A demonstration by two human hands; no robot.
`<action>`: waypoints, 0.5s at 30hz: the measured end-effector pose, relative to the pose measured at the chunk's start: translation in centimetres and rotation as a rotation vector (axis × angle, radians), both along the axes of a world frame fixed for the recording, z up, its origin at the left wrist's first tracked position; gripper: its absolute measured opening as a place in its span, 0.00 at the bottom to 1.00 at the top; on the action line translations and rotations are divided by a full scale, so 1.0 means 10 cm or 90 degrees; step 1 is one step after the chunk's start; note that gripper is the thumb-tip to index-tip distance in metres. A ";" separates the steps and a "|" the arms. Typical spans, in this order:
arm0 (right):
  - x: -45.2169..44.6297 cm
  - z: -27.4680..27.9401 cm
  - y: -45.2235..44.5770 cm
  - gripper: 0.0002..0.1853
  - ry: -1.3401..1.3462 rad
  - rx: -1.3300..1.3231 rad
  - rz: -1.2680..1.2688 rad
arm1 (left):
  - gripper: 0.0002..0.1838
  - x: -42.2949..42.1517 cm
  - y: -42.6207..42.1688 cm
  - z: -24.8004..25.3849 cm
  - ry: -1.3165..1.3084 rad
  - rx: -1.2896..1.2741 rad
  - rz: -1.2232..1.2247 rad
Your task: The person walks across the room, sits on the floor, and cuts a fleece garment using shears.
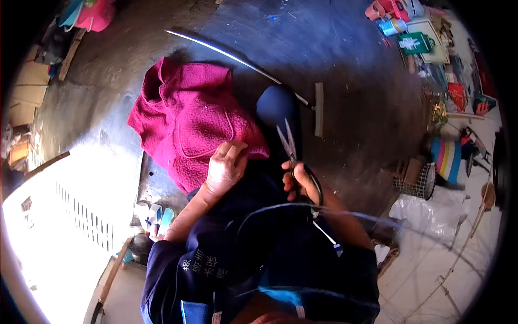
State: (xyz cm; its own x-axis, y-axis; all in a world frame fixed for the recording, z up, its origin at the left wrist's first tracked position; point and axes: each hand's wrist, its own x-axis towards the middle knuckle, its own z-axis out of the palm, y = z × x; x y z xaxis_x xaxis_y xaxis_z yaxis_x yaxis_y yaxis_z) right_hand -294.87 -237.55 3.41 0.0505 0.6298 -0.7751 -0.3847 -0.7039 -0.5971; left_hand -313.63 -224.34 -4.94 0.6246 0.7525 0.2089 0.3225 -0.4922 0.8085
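Observation:
A magenta fleece garment (202,124) lies draped over my lap and left leg, with a curved seam or cord showing on its surface. My left hand (226,163) pinches its near edge, fingers curled. Beside it, my right hand (303,183) grips a pair of scissors (291,144) by dark handles. The blades point away from me and stand slightly apart, touching no cloth. A dark blue trouser knee (278,102) is just beyond the blade tips.
A long-handled floor squeegee or mop (232,56) lies on the dark floor ahead. Boxes and a green container (415,43) are piled at the right, above a wire basket (418,181) and plastic sheet (431,213). A pink bucket (94,15) stands far left.

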 end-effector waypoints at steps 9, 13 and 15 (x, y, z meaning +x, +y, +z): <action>-0.02 0.29 -0.03 0.49 0.055 -0.183 0.228 | 0.14 0.21 0.05 0.01 -0.035 0.003 -0.010; -0.15 0.05 0.18 0.48 0.018 -0.156 0.177 | 0.12 0.19 0.02 -0.03 -0.025 0.014 -0.025; -0.16 -0.04 0.26 0.48 0.002 -0.156 0.192 | 0.13 0.14 0.00 -0.04 -0.018 0.022 -0.029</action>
State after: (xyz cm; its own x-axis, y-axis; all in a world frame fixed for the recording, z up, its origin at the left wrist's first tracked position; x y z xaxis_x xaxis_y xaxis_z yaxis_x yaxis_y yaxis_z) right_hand -296.50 -234.91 2.99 -0.1121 0.4126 -0.9040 -0.1405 -0.9071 -0.3967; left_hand -312.25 -224.38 -5.31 0.6510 0.7159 0.2522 0.2763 -0.5331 0.7997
